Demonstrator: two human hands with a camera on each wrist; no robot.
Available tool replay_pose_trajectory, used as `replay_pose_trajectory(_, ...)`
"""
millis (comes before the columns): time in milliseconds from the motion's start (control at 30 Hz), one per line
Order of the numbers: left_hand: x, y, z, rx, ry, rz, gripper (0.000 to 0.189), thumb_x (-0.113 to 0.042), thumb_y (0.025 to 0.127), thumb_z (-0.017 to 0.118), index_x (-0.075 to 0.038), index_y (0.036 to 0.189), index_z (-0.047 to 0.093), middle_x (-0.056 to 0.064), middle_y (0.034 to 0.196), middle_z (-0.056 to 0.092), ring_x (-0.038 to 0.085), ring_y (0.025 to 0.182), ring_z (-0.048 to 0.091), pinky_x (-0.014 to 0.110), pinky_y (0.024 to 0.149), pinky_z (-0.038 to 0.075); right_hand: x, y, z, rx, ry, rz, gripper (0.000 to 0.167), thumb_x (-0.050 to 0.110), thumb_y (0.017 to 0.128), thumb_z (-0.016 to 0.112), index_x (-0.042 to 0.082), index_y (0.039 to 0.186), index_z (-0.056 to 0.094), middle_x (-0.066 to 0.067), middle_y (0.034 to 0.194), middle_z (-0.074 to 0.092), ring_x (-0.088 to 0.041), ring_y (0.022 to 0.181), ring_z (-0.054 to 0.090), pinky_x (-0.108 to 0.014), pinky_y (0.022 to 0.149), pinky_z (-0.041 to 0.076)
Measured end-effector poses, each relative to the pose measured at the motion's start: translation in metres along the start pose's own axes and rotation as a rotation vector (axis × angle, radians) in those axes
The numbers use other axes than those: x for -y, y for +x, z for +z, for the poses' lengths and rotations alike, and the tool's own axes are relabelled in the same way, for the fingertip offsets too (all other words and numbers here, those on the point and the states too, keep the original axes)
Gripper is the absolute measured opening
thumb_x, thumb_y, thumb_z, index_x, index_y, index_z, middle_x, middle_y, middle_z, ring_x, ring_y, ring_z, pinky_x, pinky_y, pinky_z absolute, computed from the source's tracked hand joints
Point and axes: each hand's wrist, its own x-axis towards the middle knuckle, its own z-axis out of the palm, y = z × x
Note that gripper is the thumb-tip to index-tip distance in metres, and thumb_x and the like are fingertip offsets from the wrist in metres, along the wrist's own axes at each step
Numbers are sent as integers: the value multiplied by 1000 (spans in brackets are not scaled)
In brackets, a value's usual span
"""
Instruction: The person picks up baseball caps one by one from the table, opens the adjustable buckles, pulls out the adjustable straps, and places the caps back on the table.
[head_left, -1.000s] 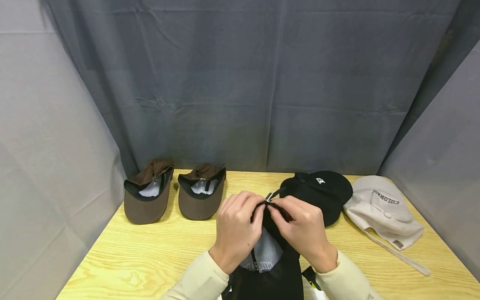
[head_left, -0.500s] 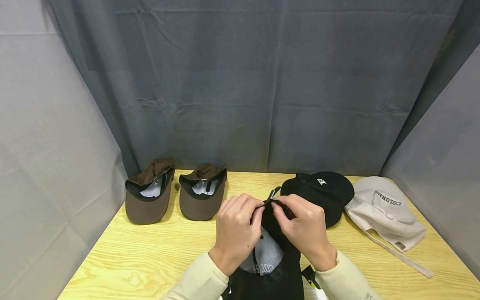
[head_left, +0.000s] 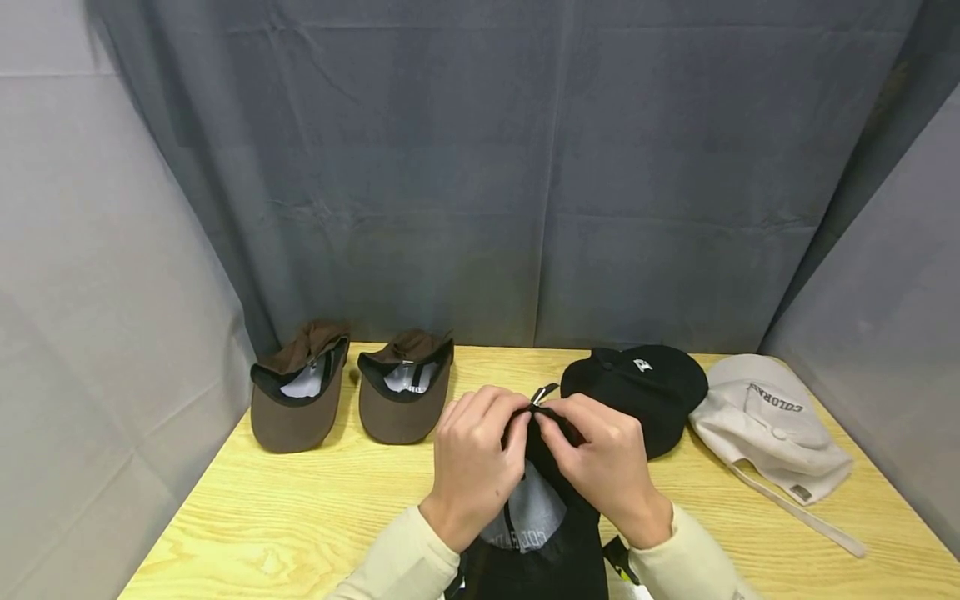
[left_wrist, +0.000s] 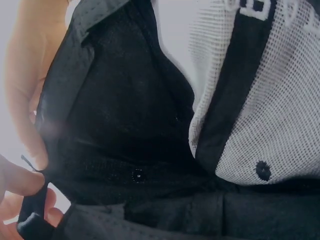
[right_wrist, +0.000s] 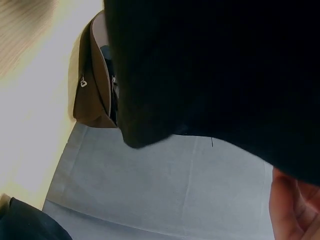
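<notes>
A black cap (head_left: 536, 575) is held up with its inside toward me, showing a pale mesh lining (head_left: 528, 517) with reversed lettering. My left hand (head_left: 474, 467) pinches the cap's back strap between thumb and index finger. Opposite it, my right hand (head_left: 609, 467) pinches the strap on the other side of a small metal buckle (head_left: 538, 397). A short strap end sticks up beyond the buckle. In the left wrist view, fingers pinch the black strap (left_wrist: 34, 206) beside the cap's back opening. Dark cap fabric (right_wrist: 210, 65) fills much of the right wrist view.
Two brown caps (head_left: 294, 417) lie underside forward at the back left of the wooden table (head_left: 285, 525). Another black cap (head_left: 630, 400) and a beige cap (head_left: 780, 417) with a loose strap lie at the right. A black-and-yellow item (head_left: 619, 558) shows by my right wrist.
The buckle tipped up and right half a second ago and has come back down between the fingertips. My right fingers have shifted slightly left; both hands keep their pinch on the strap.
</notes>
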Motion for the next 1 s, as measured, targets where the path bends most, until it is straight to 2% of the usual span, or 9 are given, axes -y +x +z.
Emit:
replay_pose_trajectory(100,0,0,1,-3,-1,1,8,-10,82,74,-15,88,74,-5,85,70,14,75,66,27,68,49,1,0,-1,-1,8,-13,2,10,83,73,8,84,73,0,70,68,-8,53,52,-20,53,44)
replay_pose_trajectory(300,0,-1,1,-8,0,3,7,-10,82,74,-15,88,74,-5,83,70,14,75,66,27,68,48,2,0,-1,-4,13,-31,7,15,88,70,9,85,73,0,71,68,-8,54,53,-21,54,45)
replay_pose_trajectory(500,0,-1,1,-12,1,8,7,-9,81,75,-16,83,73,-6,79,68,13,72,64,27,67,47,2,-1,-1,-9,2,-29,2,11,83,72,9,83,72,1,69,67,-7,52,50,-20,52,43)
replay_pose_trajectory(600,-1,-2,1,-7,-2,12,8,-9,80,76,-16,82,73,-6,78,68,13,71,63,26,67,47,1,-1,-1,-4,-22,3,4,8,79,74,9,82,72,2,66,64,-7,51,48,-19,51,41)
replay_pose_trajectory(767,-1,-3,0,24,-3,-6,7,-10,81,76,-16,82,73,-6,78,68,13,71,64,27,67,49,-2,-2,-1,9,-53,65,7,6,76,75,10,81,73,3,64,61,-6,51,46,-18,50,39)
replay_pose_trajectory(1000,-2,-4,-1,86,7,-57,5,-14,85,74,-16,89,74,-6,86,70,14,77,65,29,69,50,-2,-4,-1,26,-40,49,7,7,76,75,10,82,72,3,66,63,-7,52,48,-19,51,41)
